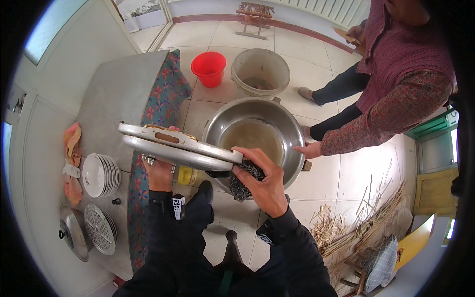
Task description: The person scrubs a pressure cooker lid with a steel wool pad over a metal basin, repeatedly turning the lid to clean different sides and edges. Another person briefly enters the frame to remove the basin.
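A pressure cooker lid (182, 152) of dull aluminium is held up, nearly edge-on to me, with brown grime along its upper rim. My left hand (160, 176) supports it from below at the left, its fingers partly hidden behind the metal. In my right hand (265, 178) is a dark steel wool scourer (245, 181), pressed near the lid's right end, where thumb and fingers also touch the rim. Behind and beneath the lid stands a wide stainless steel basin (293, 126) holding cloudy water (252, 143).
Another person's hand (310, 150) touches the basin's right rim. Beyond it stand a red bucket (209, 70) and a whitish bucket (237, 74). The left table (122, 89) bears stacked plates (94, 174), a perforated steamer tray (99, 228) and a pot lid (74, 230). Dry stalks (367, 219) lie right.
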